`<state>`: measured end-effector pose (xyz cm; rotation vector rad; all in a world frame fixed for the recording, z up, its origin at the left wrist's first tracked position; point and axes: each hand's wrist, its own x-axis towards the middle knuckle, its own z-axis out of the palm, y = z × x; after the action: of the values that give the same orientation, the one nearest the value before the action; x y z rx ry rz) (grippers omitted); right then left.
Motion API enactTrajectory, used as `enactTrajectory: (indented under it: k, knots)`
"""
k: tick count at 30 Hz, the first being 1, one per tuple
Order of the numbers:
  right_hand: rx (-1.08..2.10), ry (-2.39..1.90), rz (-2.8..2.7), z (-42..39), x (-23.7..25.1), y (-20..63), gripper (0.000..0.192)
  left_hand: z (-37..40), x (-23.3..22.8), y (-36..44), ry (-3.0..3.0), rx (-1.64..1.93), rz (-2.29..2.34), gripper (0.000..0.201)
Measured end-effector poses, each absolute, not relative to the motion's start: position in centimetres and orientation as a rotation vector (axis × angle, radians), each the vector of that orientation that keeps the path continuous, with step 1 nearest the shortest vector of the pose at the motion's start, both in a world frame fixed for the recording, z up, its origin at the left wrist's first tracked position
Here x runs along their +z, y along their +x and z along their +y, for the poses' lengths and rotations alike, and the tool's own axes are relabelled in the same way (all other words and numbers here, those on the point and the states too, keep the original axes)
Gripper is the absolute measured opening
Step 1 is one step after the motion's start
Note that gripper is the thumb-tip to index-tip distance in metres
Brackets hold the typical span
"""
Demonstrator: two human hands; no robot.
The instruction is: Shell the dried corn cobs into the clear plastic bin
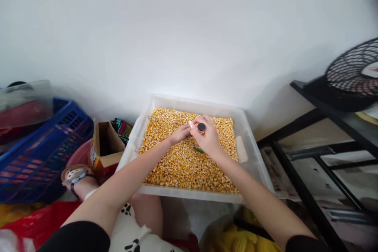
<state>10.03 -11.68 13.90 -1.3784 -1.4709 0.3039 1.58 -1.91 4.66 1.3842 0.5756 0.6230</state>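
Note:
A clear plastic bin (260, 165) holds a layer of dried corn kernels (177, 169). Above the kernels, my right hand (208, 136) is closed around an orange tool with a round black end (201, 127), which points up toward me; its exact kind is not shown. My left hand (179, 134) meets it from the left, fingers pinched together by a small dark part that is mostly hidden. A small green object (198, 150) lies on the corn just below my right hand. Against the bin's right inner wall rests a pale flat piece (241, 149).
Left of the bin stand an open cardboard box (108, 145) and a blue plastic crate (44, 145). At the right, a black metal frame (295, 165) carries a fan (354, 71). A white wall (189, 35) rises behind; yellow bags (242, 240) lie below.

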Motion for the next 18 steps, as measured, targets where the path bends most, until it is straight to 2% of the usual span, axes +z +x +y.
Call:
enactTrajectory:
  k: [5,9,14,18]
  knots:
    - [0.479,-1.865,-1.625,-17.0,16.3,10.8,0.024,-2.3,4.5,1.6,1.749,0.44,0.661,0.03]
    - [0.537,-2.163,-1.886,-18.8,17.0,10.2,0.025,-2.5,5.0,1.6,1.964,0.424,0.849,0.04]
    - [0.663,-2.382,-2.024,-18.6,15.9,9.9,0.022,-2.2,7.5,-1.2,2.424,0.299,1.275,0.052]
    - [0.71,-2.42,-1.913,-18.0,14.9,9.5,0.028,-2.2,8.3,-4.6,2.274,0.024,1.327,0.048]
